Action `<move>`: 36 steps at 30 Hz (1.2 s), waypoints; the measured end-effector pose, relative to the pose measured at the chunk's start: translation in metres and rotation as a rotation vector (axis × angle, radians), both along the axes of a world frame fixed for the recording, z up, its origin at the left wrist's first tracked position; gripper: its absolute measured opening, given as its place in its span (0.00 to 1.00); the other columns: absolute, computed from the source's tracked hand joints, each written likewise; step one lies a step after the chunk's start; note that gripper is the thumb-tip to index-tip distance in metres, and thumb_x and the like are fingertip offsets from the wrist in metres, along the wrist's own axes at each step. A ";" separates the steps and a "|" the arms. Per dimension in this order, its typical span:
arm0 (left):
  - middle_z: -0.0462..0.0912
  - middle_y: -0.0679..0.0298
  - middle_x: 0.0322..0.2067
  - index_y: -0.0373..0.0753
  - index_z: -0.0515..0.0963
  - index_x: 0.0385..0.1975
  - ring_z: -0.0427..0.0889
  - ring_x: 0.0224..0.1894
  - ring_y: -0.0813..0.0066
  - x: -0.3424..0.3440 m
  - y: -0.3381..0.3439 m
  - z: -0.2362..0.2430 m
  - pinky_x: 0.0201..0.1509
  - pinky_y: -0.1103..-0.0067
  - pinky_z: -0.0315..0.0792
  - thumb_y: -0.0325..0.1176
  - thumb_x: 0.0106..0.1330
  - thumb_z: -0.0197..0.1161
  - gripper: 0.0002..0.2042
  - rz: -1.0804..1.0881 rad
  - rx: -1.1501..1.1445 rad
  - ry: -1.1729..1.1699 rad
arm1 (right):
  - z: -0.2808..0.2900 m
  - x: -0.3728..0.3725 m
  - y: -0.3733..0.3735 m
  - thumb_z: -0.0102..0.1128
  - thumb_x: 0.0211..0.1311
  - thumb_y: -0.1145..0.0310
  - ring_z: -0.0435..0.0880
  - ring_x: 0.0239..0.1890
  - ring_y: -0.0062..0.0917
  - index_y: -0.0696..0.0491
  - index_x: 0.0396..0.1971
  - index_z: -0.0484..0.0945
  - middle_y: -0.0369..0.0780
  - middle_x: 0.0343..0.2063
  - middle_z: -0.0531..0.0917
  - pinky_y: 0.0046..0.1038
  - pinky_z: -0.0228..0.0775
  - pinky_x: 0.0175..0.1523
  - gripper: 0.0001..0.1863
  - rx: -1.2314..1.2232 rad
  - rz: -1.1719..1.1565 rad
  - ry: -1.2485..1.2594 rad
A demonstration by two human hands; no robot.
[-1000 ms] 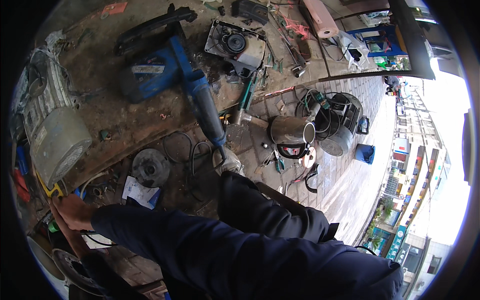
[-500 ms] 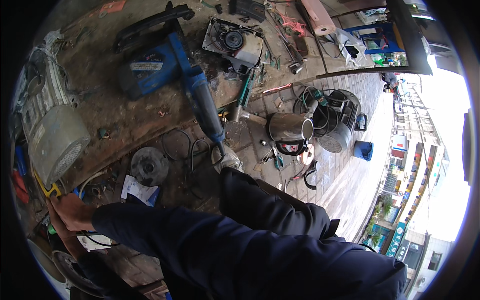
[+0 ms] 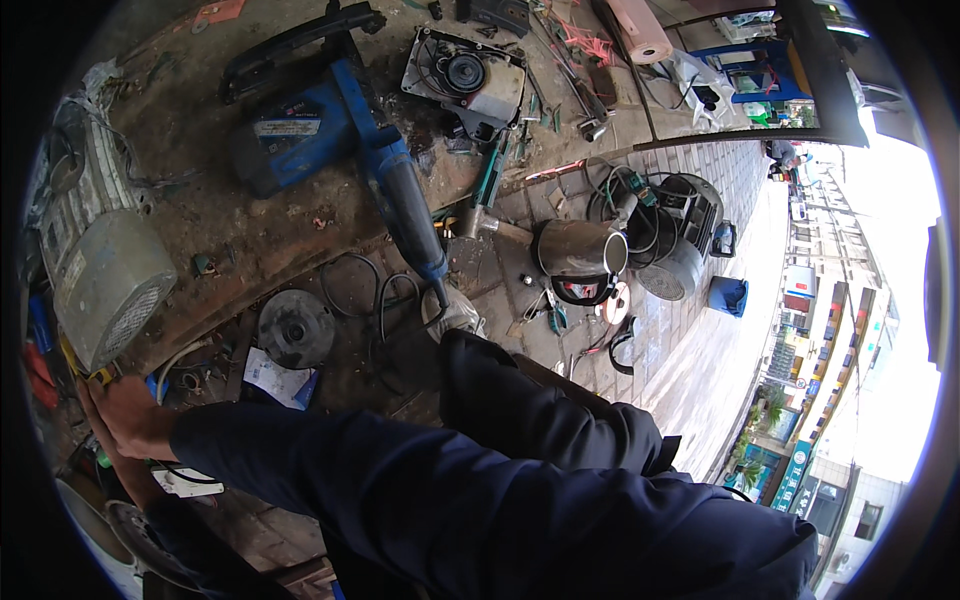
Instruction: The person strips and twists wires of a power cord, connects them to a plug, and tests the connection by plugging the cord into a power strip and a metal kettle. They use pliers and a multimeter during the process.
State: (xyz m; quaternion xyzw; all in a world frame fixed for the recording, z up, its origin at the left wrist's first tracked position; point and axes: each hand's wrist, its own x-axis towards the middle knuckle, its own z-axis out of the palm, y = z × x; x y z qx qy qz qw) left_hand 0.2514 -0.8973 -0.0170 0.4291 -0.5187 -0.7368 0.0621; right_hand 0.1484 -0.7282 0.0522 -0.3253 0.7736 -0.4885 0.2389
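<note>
My right hand (image 3: pixel 138 412), at the end of a dark blue sleeve, reaches to the far left beside the bench. Its fingers are curled, and what they hold is hidden. Just below it and partly covered by it, my left hand (image 3: pixel 108 440) is pressed close, its fingers mostly out of sight. A small yellow part (image 3: pixel 101 376) shows at the fingertips, too little of it to name. Above the hands a grey motor housing (image 3: pixel 120 290) with a mesh end lies on the bench edge. A blue demolition hammer (image 3: pixel 310 135) rests on the bench to the right.
The worn bench (image 3: pixel 290 225) also carries an opened machine part (image 3: pixel 465 75) and hand tools. On the paving stand a metal pitcher (image 3: pixel 575 250), a grey motor (image 3: pixel 668 270) and a blue bin (image 3: pixel 728 296). A round disc (image 3: pixel 297 328) and a paper box (image 3: pixel 280 380) lie under the bench edge.
Both hands have shifted slightly to the left and up, still close together. Less of the yellow part shows now. The tools on the bench have stayed put.
</note>
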 end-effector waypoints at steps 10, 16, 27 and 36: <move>0.78 0.61 0.57 0.41 0.72 0.66 0.77 0.59 0.68 0.003 0.004 -0.008 0.64 0.76 0.70 0.52 0.80 0.50 0.25 -0.006 -0.063 0.006 | -0.020 0.002 -0.017 0.74 0.43 0.63 0.88 0.38 0.46 0.70 0.53 0.70 0.54 0.42 0.84 0.40 0.77 0.43 0.38 0.056 0.053 -0.030; 0.77 0.61 0.58 0.41 0.72 0.66 0.76 0.59 0.69 -0.008 0.026 0.001 0.64 0.76 0.70 0.52 0.80 0.51 0.25 -0.031 -0.151 0.007 | -0.001 0.009 0.011 0.70 0.46 0.67 0.87 0.35 0.49 0.73 0.53 0.69 0.56 0.33 0.85 0.44 0.77 0.40 0.36 -0.028 -0.085 0.094; 0.82 0.69 0.35 0.44 0.77 0.50 0.81 0.35 0.75 -0.054 0.085 0.052 0.39 0.75 0.77 0.57 0.73 0.60 0.22 0.102 -0.161 0.183 | 0.016 -0.015 0.048 0.60 0.63 0.55 0.87 0.27 0.51 0.61 0.49 0.66 0.52 0.24 0.85 0.49 0.81 0.35 0.26 0.188 0.091 0.085; 0.86 0.62 0.40 0.35 0.81 0.51 0.85 0.35 0.71 -0.053 0.083 0.056 0.39 0.73 0.80 0.57 0.71 0.61 0.27 0.063 0.089 0.144 | 0.037 -0.032 0.037 0.67 0.60 0.52 0.86 0.48 0.49 0.57 0.49 0.76 0.51 0.43 0.87 0.45 0.76 0.54 0.26 0.365 0.169 0.018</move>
